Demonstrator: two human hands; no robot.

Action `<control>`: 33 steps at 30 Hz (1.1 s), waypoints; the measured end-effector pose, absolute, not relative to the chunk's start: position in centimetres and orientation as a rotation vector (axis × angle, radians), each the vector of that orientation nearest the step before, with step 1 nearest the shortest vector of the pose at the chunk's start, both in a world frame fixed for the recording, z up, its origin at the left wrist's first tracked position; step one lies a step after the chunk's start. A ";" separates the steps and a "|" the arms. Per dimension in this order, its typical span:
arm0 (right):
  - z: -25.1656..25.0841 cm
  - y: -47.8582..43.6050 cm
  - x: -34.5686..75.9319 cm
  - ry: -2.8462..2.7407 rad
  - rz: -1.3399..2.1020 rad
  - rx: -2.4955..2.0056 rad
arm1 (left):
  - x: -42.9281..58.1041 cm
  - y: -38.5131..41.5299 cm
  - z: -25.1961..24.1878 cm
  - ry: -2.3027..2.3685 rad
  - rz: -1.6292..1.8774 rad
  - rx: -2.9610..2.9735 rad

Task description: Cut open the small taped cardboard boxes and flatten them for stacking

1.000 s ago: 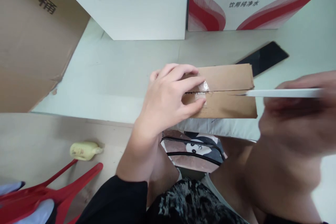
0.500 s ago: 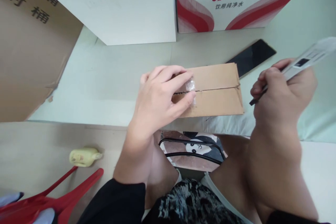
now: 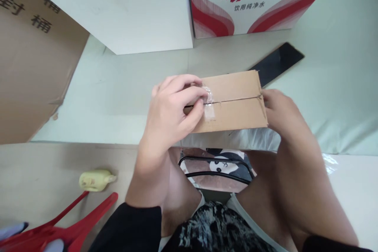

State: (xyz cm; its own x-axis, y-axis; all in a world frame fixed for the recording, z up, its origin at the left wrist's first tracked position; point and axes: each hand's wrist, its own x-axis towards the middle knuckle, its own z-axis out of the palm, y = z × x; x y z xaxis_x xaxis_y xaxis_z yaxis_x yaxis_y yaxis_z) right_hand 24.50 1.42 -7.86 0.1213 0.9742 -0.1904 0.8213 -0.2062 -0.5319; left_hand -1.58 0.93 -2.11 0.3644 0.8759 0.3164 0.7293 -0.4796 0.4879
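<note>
A small brown cardboard box (image 3: 236,88) lies near the front edge of the pale green surface, a seam running along its top. A strip of clear tape (image 3: 209,111) crosses that seam. My left hand (image 3: 174,104) rests over the box's left part, with thumb and fingers closed at the tape. At the box's right end, my right hand (image 3: 283,112) is closed against the side; its fingertips are hidden behind the cardboard. A dark phone (image 3: 279,63) lies just behind the box's right end.
Behind stand a white box (image 3: 141,12) and a white-and-red printed carton (image 3: 242,19). A large brown carton (image 3: 35,71) fills the left. Below, on the floor, are a yellow bottle (image 3: 96,180) and a red plastic seat (image 3: 73,220). Clear plastic (image 3: 330,163) shows at lower right.
My right hand has moved left to the box's right end; the slim white tool with a dark tip it held is out of sight. My left fingers have drawn closer together at the tape.
</note>
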 end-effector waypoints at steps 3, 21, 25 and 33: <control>-7.0 1.0 24.5 -1.364 0.653 -1.892 | -2.0 0.9 -2.4 1.384 1.134 2.276; -6.9 -0.1 23.8 -1.704 0.706 -1.120 | -6.3 3.5 -5.5 1.201 1.818 0.948; -7.2 0.2 24.0 -1.726 0.802 -1.140 | -6.6 4.1 -6.8 1.139 1.712 1.195; -5.8 0.0 25.0 -2.198 0.712 -0.870 | -8.4 4.2 -8.0 0.977 1.265 1.749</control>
